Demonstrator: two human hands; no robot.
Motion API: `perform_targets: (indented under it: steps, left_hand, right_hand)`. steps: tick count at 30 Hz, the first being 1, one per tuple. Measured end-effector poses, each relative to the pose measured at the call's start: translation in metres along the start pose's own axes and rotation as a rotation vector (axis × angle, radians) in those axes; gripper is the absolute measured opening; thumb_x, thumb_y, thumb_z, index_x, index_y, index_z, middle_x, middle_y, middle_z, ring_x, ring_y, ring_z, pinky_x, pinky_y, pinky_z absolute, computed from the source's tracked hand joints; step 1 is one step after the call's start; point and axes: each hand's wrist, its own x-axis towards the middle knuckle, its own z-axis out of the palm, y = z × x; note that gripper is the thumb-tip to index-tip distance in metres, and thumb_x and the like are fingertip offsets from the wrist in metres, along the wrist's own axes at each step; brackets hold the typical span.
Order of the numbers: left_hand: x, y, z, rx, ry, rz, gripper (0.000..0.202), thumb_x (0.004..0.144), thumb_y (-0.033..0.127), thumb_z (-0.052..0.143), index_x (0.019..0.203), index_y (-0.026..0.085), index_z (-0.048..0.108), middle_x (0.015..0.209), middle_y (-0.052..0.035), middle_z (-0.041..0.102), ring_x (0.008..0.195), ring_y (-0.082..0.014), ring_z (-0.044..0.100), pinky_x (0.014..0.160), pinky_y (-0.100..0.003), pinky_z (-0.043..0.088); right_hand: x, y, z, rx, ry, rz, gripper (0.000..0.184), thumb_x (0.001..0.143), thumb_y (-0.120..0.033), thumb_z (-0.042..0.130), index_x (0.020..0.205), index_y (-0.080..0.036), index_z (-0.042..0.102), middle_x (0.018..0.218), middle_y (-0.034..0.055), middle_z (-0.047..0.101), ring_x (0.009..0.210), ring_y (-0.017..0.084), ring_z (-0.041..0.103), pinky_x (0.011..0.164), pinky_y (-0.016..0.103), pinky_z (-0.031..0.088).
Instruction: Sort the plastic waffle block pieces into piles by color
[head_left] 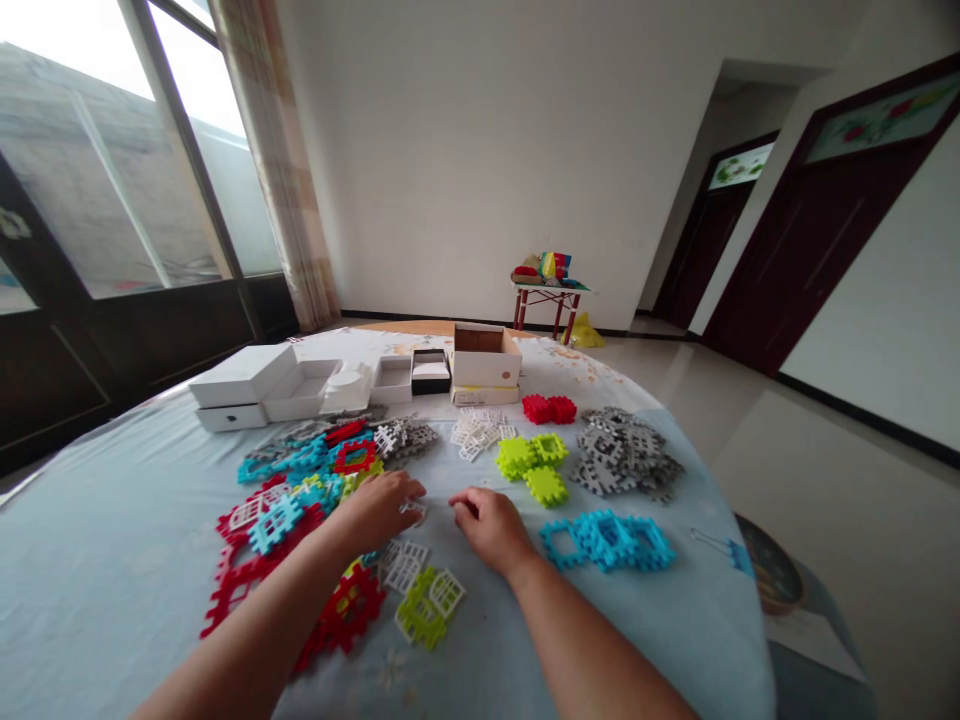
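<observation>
My left hand [384,508] is over the middle of the table, with its fingers curled down at a small white lattice window piece [413,514]; the thumb is mostly hidden. Just to the right, my right hand [491,525] has its fingers folded in and the thumb against them, with nothing visible in it. White window pieces [403,566] and a lime-green toothed piece [421,612] lie in front of my left hand. Red toothed panels [352,607] lie partly under my left forearm. Blue toothed pieces [611,541] are heaped right of my right hand.
Grey pieces [622,452], lime-green pieces [531,462], red pieces [549,409] and white window pieces [478,431] lie in separate groups. Mixed pieces [300,460] spread at left. Along the back stand white boxes [244,375], a black box [430,384] and an open carton [486,368].
</observation>
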Motion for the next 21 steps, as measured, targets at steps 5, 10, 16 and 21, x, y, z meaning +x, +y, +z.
perform_targets:
  steps: [5, 10, 16, 21]
  left_hand:
    - [0.000, -0.004, 0.001, 0.043, 0.003, -0.011, 0.027, 0.063, 0.024, 0.059, 0.089, 0.023, 0.065, 0.091, -0.0072, 0.064, 0.092, -0.0245, 0.055, 0.084, -0.039, 0.035]
    - [-0.001, -0.005, -0.002, 0.001, 0.050, -0.019, 0.016, 0.068, 0.032, 0.055, 0.074, 0.020, 0.064, 0.078, -0.0043, 0.062, 0.074, -0.0178, 0.056, 0.068, -0.029, 0.039]
    - [0.004, 0.004, -0.004, -0.285, 0.199, -0.110, 0.038, 0.070, 0.052, 0.046, 0.066, 0.018, 0.063, 0.058, 0.0004, 0.055, 0.055, -0.0111, 0.045, 0.049, -0.023, 0.031]
    - [0.028, 0.008, 0.004, -0.508, 0.173, -0.177, 0.040, 0.063, 0.054, 0.054, 0.061, 0.015, 0.063, 0.049, 0.0007, 0.052, 0.044, -0.0087, 0.040, 0.042, -0.022, 0.027]
  right_hand:
    - [-0.001, -0.001, -0.001, 0.001, -0.010, 0.005, 0.022, 0.082, -0.024, 0.046, 0.090, -0.020, 0.067, 0.084, 0.0041, 0.069, 0.075, 0.015, 0.062, 0.066, 0.020, 0.044]
    - [-0.001, -0.001, -0.001, 0.012, -0.013, 0.005, 0.023, 0.081, -0.023, 0.046, 0.090, -0.020, 0.067, 0.085, 0.0042, 0.069, 0.078, 0.015, 0.062, 0.069, 0.021, 0.044]
    - [0.000, -0.001, -0.001, 0.016, -0.016, 0.019, 0.022, 0.080, -0.023, 0.046, 0.089, -0.020, 0.066, 0.081, 0.0033, 0.068, 0.074, 0.015, 0.061, 0.066, 0.021, 0.044]
    - [-0.001, -0.002, -0.002, 0.038, -0.014, 0.028, 0.022, 0.079, -0.022, 0.046, 0.090, -0.020, 0.066, 0.080, 0.0032, 0.068, 0.072, 0.015, 0.061, 0.065, 0.021, 0.044]
